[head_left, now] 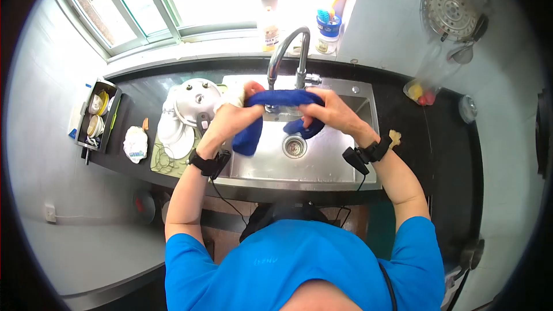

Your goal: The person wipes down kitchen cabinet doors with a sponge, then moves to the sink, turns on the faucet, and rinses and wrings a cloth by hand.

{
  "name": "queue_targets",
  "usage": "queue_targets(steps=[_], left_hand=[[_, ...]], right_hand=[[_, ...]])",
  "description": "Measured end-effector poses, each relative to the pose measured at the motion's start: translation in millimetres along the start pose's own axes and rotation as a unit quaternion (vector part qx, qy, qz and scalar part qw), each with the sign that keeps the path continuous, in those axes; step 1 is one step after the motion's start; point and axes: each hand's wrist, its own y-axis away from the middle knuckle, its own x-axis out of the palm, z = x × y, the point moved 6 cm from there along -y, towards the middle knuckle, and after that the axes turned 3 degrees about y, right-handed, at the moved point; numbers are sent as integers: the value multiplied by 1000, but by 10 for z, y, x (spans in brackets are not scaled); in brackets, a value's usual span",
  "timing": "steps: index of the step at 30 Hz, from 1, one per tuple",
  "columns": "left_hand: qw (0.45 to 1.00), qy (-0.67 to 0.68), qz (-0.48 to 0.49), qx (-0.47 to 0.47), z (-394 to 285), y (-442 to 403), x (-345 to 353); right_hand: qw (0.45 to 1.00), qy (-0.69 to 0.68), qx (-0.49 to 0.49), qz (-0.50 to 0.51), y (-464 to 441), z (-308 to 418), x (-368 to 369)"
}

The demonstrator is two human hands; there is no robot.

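Note:
A dark blue cloth [279,98] is stretched between my two hands over the metal sink [259,164], just in front of the tap [302,52]. My left hand [236,115] is closed on one end, and a length of cloth hangs below it. The other end is gripped by my right hand [334,112], with a folded piece drooping beneath the fingers. Below the cloth, the round drain [294,146] shows in the basin floor. Part of the tap's spout end is hidden behind the cloth.
Left of the sink, a pot lid [197,101] and white dishes [178,141] lie on a green mat [161,164]. A dark rack [101,116] stands farther left. On the right counter are a bag of fruit [421,93] and a yellowish lump [394,138]. Bottles line the windowsill.

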Motion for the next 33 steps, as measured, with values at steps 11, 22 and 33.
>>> queue_targets(steps=[11, 22, 33], left_hand=[[966, 225, -72, 101, -14, -991, -254], [991, 112, -40, 60, 323, -1291, -145], [954, 292, 64, 11, 426, -1257, -13]], right_hand=[[960, -178, -62, -206, -811, -83, -406], [887, 78, -92, -446, -907, -642, -254], [903, 100, -89, -408, -1064, -1266, 215]])
